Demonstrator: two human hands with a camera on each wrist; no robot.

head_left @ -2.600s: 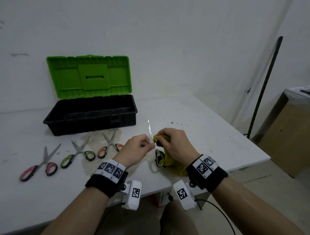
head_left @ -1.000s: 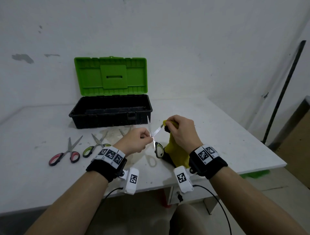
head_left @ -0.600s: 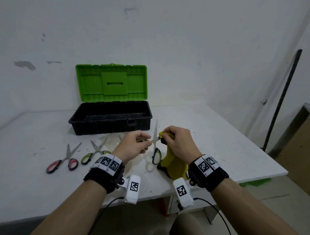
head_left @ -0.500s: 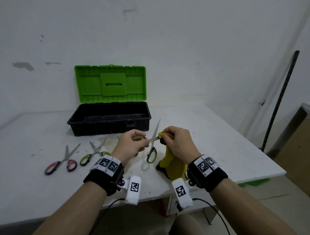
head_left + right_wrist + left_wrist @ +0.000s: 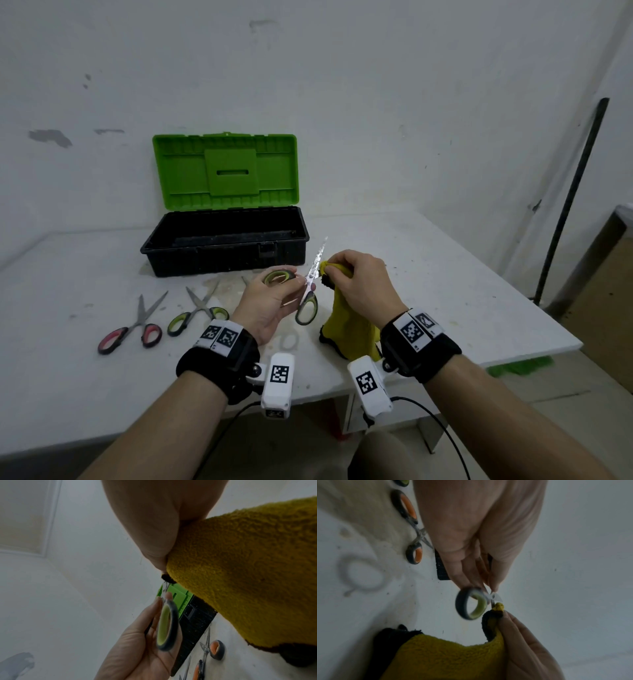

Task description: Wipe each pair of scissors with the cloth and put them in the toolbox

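Observation:
My left hand (image 5: 294, 284) holds the open green-handled scissors (image 5: 307, 308) by the pivot, above the table's front. One blade points up and right, one ring hangs down, and the other ring lies by my fingers. My right hand (image 5: 330, 270) pinches a fold of the yellow cloth (image 5: 349, 329) against the blade just above the pivot, and the rest of the cloth hangs to the table. In the left wrist view the cloth tip (image 5: 499, 606) touches the blade beside the ring (image 5: 471, 607). The black toolbox (image 5: 222, 262) stands open behind, its green lid (image 5: 226, 171) upright.
Red-handled scissors (image 5: 132, 330) and a second green-handled pair (image 5: 198, 310) lie on the white table (image 5: 462, 308) to the left. Orange-handled scissors (image 5: 415, 534) lie under my left hand. A dark pole (image 5: 572, 198) leans on the wall at the right.
My left hand has turned the scissors, so the raised blade now leans right and a handle ring has come up by my fingers. The cloth stays pinched near the pivot.

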